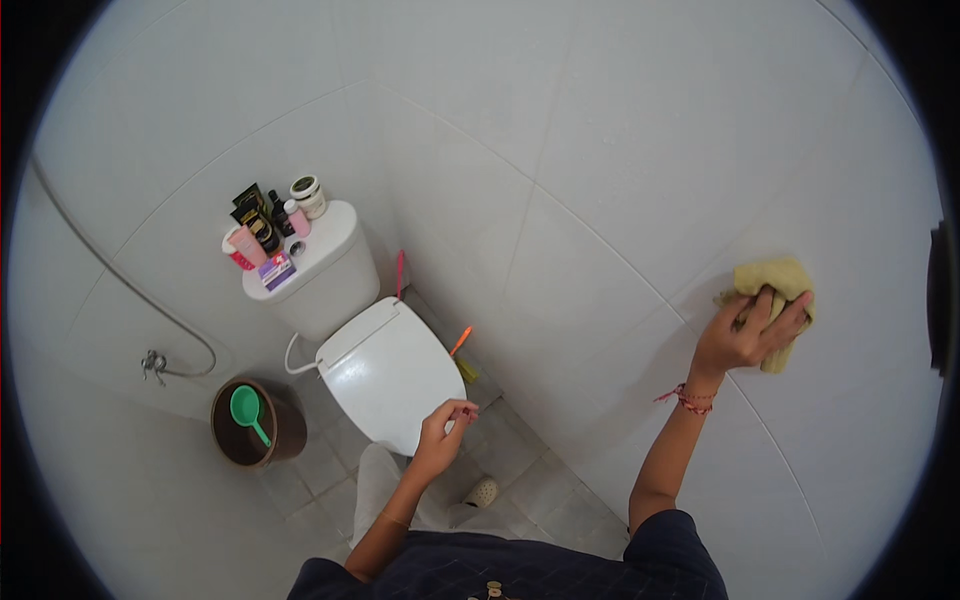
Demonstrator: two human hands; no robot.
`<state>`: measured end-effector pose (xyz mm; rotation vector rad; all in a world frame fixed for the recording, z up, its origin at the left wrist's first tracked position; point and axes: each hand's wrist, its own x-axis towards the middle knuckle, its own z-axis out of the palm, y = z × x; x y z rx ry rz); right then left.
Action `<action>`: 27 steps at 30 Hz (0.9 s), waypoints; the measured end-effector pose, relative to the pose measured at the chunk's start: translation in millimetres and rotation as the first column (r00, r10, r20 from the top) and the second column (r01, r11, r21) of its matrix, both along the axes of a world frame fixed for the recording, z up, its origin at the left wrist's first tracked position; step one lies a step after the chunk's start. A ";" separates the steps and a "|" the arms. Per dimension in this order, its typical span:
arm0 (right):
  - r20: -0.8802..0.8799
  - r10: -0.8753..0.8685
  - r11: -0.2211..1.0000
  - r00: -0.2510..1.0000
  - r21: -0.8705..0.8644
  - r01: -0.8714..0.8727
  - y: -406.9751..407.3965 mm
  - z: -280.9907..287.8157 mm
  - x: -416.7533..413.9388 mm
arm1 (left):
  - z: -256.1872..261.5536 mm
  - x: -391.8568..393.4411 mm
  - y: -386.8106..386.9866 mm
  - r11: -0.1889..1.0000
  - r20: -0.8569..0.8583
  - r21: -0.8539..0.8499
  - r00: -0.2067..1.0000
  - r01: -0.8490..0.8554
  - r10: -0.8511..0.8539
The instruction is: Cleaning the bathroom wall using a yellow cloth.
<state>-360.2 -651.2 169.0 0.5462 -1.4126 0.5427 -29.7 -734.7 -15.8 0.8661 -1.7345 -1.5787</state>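
Note:
My right hand (742,337) presses a yellow cloth (776,279) flat against the light tiled wall (600,247), fingers spread over its folds. A red braided bracelet is around that wrist. My left hand (444,439) hangs over the front edge of the closed white toilet lid (397,375), its fingers curled loosely; whether it touches the lid cannot be told. Nothing shows in it.
Bottles, tubes, a jar and a purple box (277,271) stand on the toilet tank (330,262). A brown bucket (289,431) holds a green dipper (245,406). Beside the toilet is an orange-handled brush (463,341). A shower hose (112,262) hangs at left.

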 end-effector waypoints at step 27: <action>0.202 -0.067 0.978 0.977 -0.180 0.104 -117.8 36.4 33.6 | 82.7 38.7 -311.4 0.977 -0.064 -0.015 0.975 0.211 -0.211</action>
